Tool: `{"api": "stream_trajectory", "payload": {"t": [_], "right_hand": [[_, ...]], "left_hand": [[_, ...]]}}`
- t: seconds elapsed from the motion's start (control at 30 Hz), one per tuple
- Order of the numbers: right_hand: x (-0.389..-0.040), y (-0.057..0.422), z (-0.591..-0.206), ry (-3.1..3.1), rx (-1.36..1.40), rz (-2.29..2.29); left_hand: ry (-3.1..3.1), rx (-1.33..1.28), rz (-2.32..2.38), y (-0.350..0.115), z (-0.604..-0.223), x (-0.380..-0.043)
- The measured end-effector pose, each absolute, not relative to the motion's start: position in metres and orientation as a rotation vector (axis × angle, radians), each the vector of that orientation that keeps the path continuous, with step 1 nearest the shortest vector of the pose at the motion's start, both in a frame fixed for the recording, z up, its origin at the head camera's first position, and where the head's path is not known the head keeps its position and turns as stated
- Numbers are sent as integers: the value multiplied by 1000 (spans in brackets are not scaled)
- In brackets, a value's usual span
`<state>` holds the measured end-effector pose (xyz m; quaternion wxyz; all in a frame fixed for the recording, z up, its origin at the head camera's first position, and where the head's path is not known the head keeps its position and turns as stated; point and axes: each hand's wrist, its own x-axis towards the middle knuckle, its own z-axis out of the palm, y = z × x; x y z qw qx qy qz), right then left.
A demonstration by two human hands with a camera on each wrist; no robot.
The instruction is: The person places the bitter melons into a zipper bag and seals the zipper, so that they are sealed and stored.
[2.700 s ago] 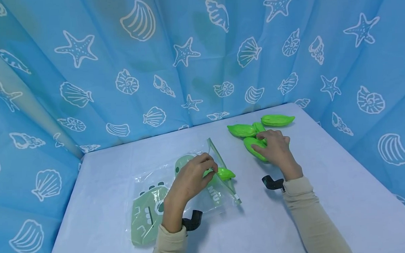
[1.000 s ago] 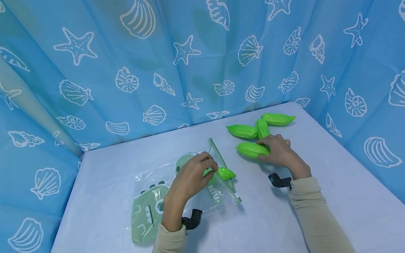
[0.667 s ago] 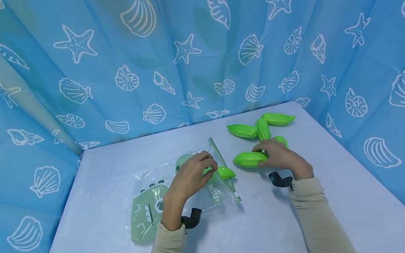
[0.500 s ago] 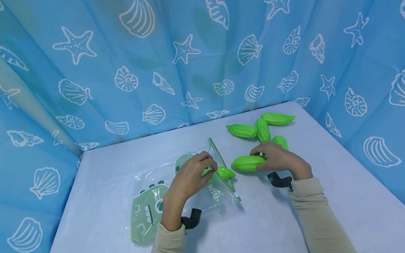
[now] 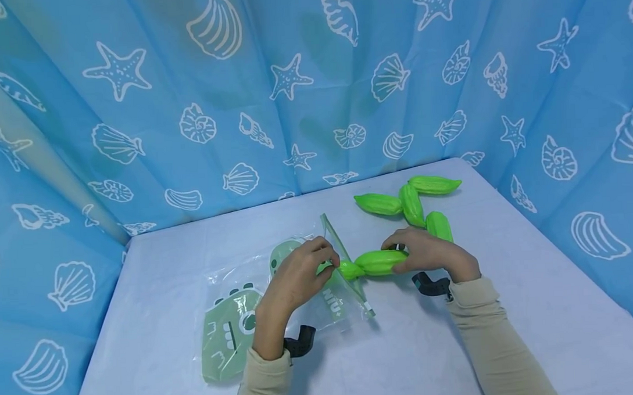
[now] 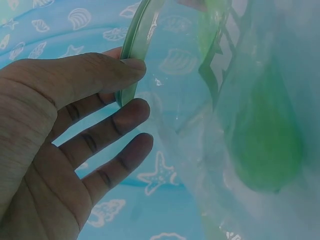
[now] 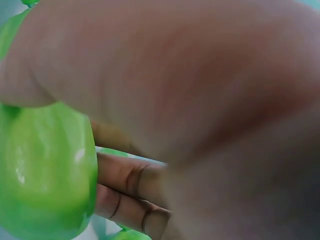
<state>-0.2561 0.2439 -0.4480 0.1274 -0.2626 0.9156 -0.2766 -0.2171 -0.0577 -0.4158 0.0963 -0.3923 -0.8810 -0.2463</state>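
My left hand [image 5: 300,273] pinches the green zip edge [image 6: 137,45] of a clear zip bag [image 5: 330,301] between thumb and forefinger; the other fingers [image 6: 122,157] are spread. The bag lies flat with a green dinosaur print [image 5: 232,334]. One green bitter melon [image 5: 351,270] pokes out at the bag's mouth; the rest of it is inside, partly hidden by my left hand. With thumb and fingers my right hand [image 5: 428,253] grips a second ridged bitter melon [image 5: 377,263], whose tip meets the first one. In the right wrist view, the gripped melon's rounded end [image 7: 47,170] shows at the left.
Behind my right hand lie several more bitter melons: one at the left [image 5: 378,204], a middle melon [image 5: 411,206], a far melon [image 5: 434,185] and a near one [image 5: 439,225]. A white-covered table [image 5: 152,296] meets a blue shell-print curtain [image 5: 313,104].
My right hand has drawn one bitter melon out of the group, moving it left and nearer until it meets the melon at the bag's mouth. My left hand has stayed on the bag edge.
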Motion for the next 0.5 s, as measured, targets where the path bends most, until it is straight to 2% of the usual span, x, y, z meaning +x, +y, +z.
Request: {"api": "stream_trajectory", "payload": {"t": [0.5], "right_hand": [[-255, 246, -442, 2648, -807, -849]], "left_hand": [[-2615, -1165, -763, -61, -416, -219]]}}
